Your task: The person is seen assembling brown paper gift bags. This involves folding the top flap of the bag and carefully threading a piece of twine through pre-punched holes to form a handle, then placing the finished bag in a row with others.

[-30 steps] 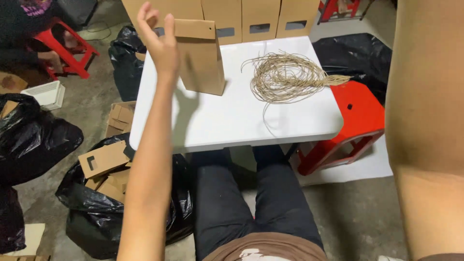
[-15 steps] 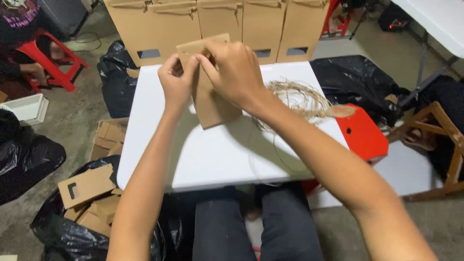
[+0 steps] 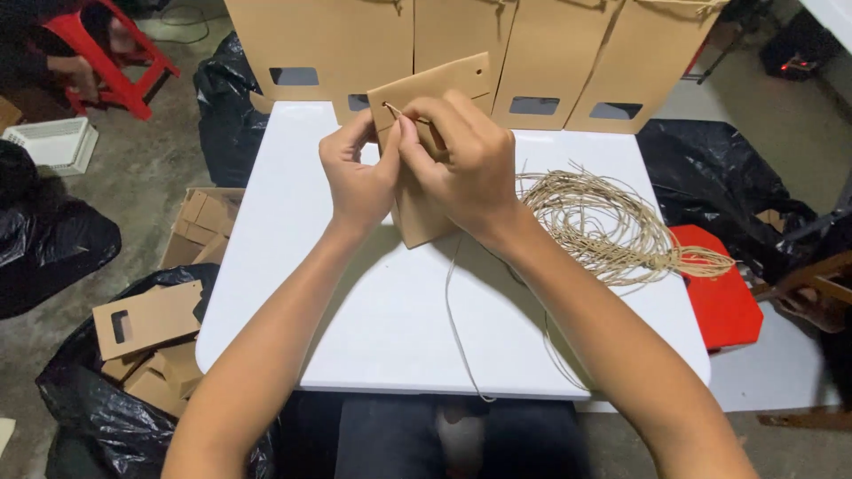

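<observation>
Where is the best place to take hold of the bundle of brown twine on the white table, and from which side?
Probably grip the twine bundle at its bunched end near the table's right edge, where the strands gather into one tail. Come from above and the right: the loops elsewhere lie loose and spread, so a pinch there would catch only a few strands.

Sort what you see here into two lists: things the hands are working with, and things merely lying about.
In use:
left hand
right hand
flat brown paper bag
cord end at the bag's punched hole
loose twine coil
white table

Lying about:
finished bags standing behind
cardboard offcuts in a black sack
red stool
white basket
</observation>
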